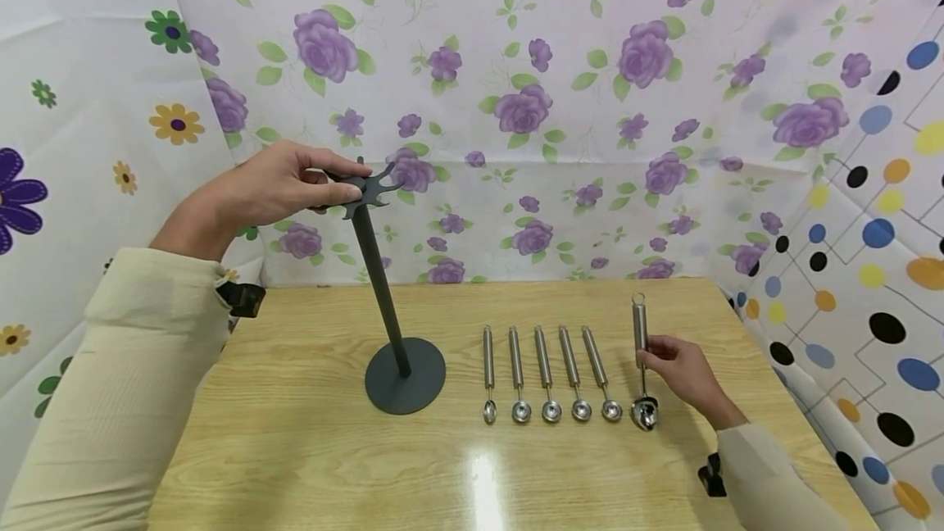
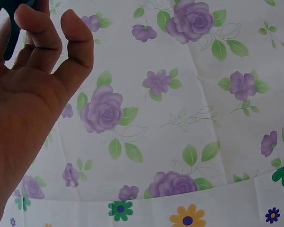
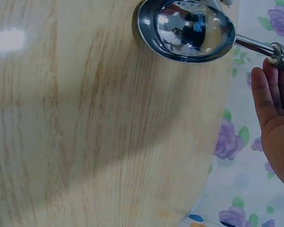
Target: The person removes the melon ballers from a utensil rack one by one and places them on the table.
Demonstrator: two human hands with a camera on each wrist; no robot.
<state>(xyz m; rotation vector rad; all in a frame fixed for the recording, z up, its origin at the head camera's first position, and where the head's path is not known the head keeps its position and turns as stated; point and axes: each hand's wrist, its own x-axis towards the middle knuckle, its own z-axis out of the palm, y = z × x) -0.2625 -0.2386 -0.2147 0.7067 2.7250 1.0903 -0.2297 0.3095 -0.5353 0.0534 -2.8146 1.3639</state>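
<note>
With thumb and fingers, my left hand (image 1: 273, 187) pinches the hooked top of a dark grey utensil stand (image 1: 379, 287). The stand's pole leans a little to the left in the head view, and its round base is on the table. My right hand (image 1: 684, 377) holds a shiny metal ladle (image 1: 640, 319) by its handle, which has a ring at its end. In the right wrist view the ladle's bowl (image 3: 191, 33) is low over the wood; whether it touches is unclear. In the left wrist view only a dark part of the stand (image 2: 12, 35) shows.
Left of the ladle, several small metal scoops (image 1: 543, 355) lie in a row, handles pointing away. The leftmost, a narrow oval spoon (image 1: 488, 359), is closest to the stand. A wooden table (image 1: 332, 465) bears everything. Flowered cloth (image 1: 472, 105) hangs behind, dotted cloth (image 1: 885, 269) at right.
</note>
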